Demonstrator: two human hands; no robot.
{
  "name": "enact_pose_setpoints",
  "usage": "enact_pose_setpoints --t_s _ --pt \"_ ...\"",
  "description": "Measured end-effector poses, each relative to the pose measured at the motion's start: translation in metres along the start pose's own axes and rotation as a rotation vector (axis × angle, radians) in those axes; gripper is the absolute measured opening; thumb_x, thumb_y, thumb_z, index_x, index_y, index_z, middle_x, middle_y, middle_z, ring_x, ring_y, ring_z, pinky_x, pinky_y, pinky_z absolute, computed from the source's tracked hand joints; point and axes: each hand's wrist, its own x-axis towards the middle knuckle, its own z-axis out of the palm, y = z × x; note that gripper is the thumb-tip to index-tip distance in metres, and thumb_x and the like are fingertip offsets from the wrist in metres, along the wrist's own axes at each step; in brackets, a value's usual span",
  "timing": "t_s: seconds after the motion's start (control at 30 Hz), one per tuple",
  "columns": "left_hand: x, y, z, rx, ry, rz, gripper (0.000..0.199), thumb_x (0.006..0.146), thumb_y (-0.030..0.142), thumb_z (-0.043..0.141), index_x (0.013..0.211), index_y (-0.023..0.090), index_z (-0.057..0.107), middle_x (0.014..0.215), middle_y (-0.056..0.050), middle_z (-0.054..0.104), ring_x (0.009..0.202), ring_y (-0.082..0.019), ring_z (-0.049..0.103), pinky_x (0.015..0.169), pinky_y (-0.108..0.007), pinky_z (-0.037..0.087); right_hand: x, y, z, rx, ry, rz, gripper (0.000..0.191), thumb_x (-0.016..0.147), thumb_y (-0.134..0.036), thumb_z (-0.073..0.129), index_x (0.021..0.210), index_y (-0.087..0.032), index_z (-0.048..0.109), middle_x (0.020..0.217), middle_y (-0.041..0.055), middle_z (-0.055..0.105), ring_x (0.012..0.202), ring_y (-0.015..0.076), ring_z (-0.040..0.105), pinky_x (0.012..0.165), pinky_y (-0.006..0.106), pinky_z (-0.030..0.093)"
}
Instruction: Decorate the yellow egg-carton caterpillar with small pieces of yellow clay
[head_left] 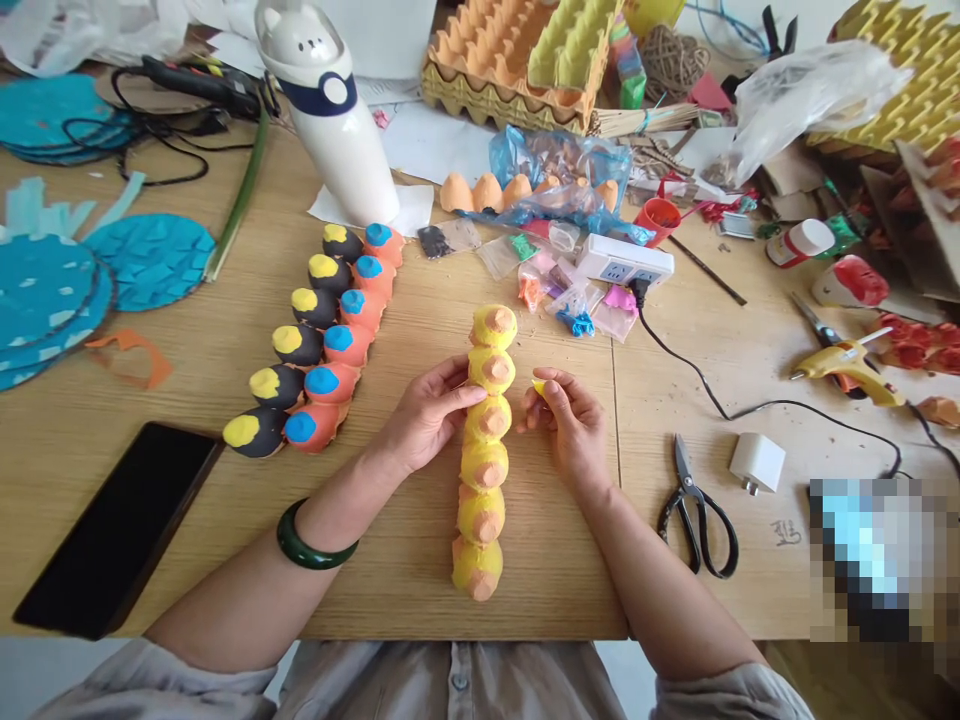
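A strip of egg-carton cups (484,465), coated yellow with bare orange-tan tips, lies lengthwise on the table before me. My left hand (431,415) grips its left side near the upper cups, thumb resting on the strip. Just to the right of it, my right hand (566,415) pinches a small yellow piece of soft-looking material (538,386) between thumb and fingers, apart from the strip. Left of my hands lie a black cup strip with yellow tips (289,345) and an orange-red cup strip with blue tips (352,325), side by side.
Black-handled scissors (701,515) and a white charger (757,462) lie right, near a yellow glue gun (847,370). A power strip (625,262) trails its cord across the right side. Small bags of coloured material (577,300), a white tumbler (337,140) and egg trays (510,70) stand behind.
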Motion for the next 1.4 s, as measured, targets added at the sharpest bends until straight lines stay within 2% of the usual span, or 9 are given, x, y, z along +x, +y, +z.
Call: enact_pose_setpoints --t_s 0.1,0.23,0.37,0.6,0.87,1.1,1.17,1.27,1.4 --pt "0.001 0.0 0.0 -0.038 0.005 0.01 0.025 0.073 0.018 0.079 0.097 0.021 0.076 0.091 0.0 0.071 0.08 -0.015 0.061 0.071 -0.025 0.05 -0.001 0.0 0.001 0.0 -0.001 -0.034 0.028 0.088 -0.048 0.077 0.099 -0.022 0.073 0.073 -0.0027 0.063 0.056 0.0101 0.054 0.051 0.025 0.056" --pt "0.002 0.001 -0.002 -0.091 -0.034 0.01 0.028 0.072 0.018 0.073 0.1 0.019 0.076 0.094 -0.002 0.071 0.08 -0.016 0.063 0.071 -0.026 0.051 -0.001 0.0 0.003 -0.002 -0.014 -0.048 0.027 0.085 -0.043 0.081 0.1 -0.022 0.07 0.076 -0.0033 0.063 0.062 0.0111 0.057 0.054 0.025 0.059" --pt "0.002 0.0 -0.004 -0.08 -0.053 -0.016 0.023 0.079 0.025 0.072 0.101 0.021 0.076 0.09 -0.003 0.071 0.08 -0.017 0.063 0.071 -0.027 0.052 -0.001 -0.001 0.003 -0.011 -0.037 -0.03 0.028 0.086 -0.042 0.082 0.096 -0.023 0.064 0.072 -0.0049 0.063 0.057 0.0102 0.056 0.052 0.025 0.058" --pt "0.003 0.002 -0.004 -0.14 -0.005 -0.027 0.012 0.083 0.025 0.068 0.091 0.022 0.076 0.089 -0.005 0.076 0.092 -0.025 0.072 0.076 -0.031 0.056 -0.001 0.001 0.002 -0.047 -0.068 -0.057 0.03 0.091 -0.05 0.076 0.091 -0.022 0.065 0.068 -0.0046 0.06 0.052 0.0086 0.053 0.048 0.023 0.053" --pt "0.001 0.004 -0.003 -0.269 0.002 -0.052 0.014 0.087 0.02 0.061 0.088 0.02 0.075 0.087 -0.005 0.078 0.092 -0.027 0.076 0.071 -0.031 0.058 -0.003 0.0 0.004 -0.077 -0.066 -0.089 0.032 0.082 -0.044 0.086 0.098 -0.022 0.068 0.076 -0.0037 0.065 0.057 0.0097 0.061 0.052 0.024 0.058" --pt "-0.001 0.008 0.001 -0.359 0.061 -0.102 0.016 0.09 0.023 0.058 0.086 0.022 0.073 0.084 -0.005 0.078 0.098 -0.03 0.077 0.075 -0.034 0.06 -0.004 -0.001 0.006 -0.023 -0.091 -0.074 0.028 0.092 -0.048 0.075 0.092 -0.021 0.068 0.068 -0.0043 0.063 0.05 0.0084 0.055 0.047 0.024 0.056" --pt "-0.002 0.011 0.004 -0.399 0.1 -0.113 0.02 0.094 0.03 0.056 0.087 0.022 0.073 0.082 -0.005 0.078 0.095 -0.029 0.077 0.08 -0.036 0.061 -0.004 -0.001 0.006 -0.024 -0.091 -0.072 0.028 0.091 -0.047 0.075 0.09 -0.02 0.069 0.069 -0.0039 0.063 0.05 0.0083 0.056 0.047 0.024 0.057" --pt "-0.003 0.014 0.01 -0.43 0.166 -0.09 0.034 0.103 0.041 0.049 0.095 0.02 0.073 0.08 -0.005 0.076 0.083 -0.022 0.075 0.083 -0.034 0.06 -0.005 -0.003 0.007 -0.035 -0.11 -0.069 0.026 0.087 -0.044 0.081 0.092 -0.02 0.071 0.074 -0.0026 0.065 0.055 0.0091 0.059 0.05 0.024 0.06" --pt "-0.003 0.017 0.015 -0.443 0.193 -0.072 0.042 0.108 0.042 0.04 0.099 0.016 0.072 0.083 -0.005 0.075 0.074 -0.016 0.071 0.074 -0.026 0.059 -0.006 -0.004 0.008 -0.066 -0.138 -0.054 0.029 0.082 -0.042 0.086 0.094 -0.02 0.07 0.08 -0.0017 0.066 0.061 0.0101 0.062 0.055 0.026 0.063"
